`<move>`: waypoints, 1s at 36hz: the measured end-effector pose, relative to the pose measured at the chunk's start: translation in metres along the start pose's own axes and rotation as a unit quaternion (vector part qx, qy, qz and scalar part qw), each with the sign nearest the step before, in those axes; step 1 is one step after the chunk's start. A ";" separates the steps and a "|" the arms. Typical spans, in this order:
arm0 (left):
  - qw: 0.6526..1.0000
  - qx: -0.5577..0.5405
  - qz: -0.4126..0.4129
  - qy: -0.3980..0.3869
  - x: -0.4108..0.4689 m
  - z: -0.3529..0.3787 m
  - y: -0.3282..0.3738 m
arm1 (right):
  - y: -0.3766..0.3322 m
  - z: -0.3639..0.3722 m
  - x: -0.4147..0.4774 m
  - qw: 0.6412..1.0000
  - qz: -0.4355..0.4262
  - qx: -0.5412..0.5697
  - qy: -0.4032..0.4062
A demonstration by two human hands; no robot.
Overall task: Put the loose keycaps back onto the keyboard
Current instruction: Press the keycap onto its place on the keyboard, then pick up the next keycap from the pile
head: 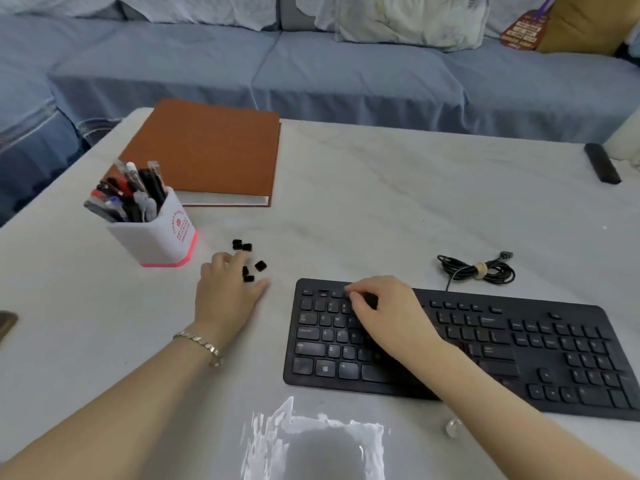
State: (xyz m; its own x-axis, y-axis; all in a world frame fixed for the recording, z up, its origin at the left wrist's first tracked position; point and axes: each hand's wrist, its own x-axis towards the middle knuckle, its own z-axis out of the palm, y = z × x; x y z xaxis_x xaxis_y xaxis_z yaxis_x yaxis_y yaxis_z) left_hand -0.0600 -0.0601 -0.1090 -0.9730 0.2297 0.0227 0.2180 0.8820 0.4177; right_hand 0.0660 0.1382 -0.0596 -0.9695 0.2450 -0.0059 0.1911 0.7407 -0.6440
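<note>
A black keyboard lies on the white table in front of me, to the right. Several loose black keycaps are scattered on the table left of it. My left hand rests flat beside them, fingers spread, its fingertips touching the keycaps nearest. My right hand sits over the keyboard's upper left, fingers curled down onto the top key rows. Whether it pinches a keycap is hidden under the fingers.
A white pen holder full of pens stands at the left. Behind it lies a brown notebook. A coiled black cable lies behind the keyboard, a black remote at the far right. A blue sofa is beyond the table.
</note>
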 end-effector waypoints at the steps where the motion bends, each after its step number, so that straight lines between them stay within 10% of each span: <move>1: 1.000 -0.007 0.014 -0.007 0.003 0.000 -0.003 | -0.004 0.004 0.005 1.000 -0.005 -0.002 -0.007; 19: 0.966 0.107 0.235 0.023 0.029 0.003 -0.034 | -0.053 0.085 0.128 0.988 -0.053 -0.073 -0.123; 26: 0.987 -0.160 -0.013 0.027 0.024 -0.012 -0.058 | -0.078 0.114 0.156 0.976 -0.097 -0.098 -0.170; 31: 0.919 -0.363 -0.157 0.010 0.025 -0.018 -0.060 | -0.088 0.117 0.165 0.968 -0.112 -0.128 -0.182; 36: 0.741 -0.609 -0.280 -0.041 0.021 -0.029 -0.046 | -0.086 0.113 0.155 0.955 -0.110 -0.210 -0.177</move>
State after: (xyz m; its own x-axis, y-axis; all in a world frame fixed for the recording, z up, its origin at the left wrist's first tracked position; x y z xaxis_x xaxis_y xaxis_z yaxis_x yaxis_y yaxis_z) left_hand -0.0928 -0.1077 -0.1019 -0.8664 0.0370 -0.4980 -0.4968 -0.1644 0.8521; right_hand -0.1180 0.0423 -0.0917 -0.9703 -0.1171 -0.2118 -0.0503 0.9535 -0.2970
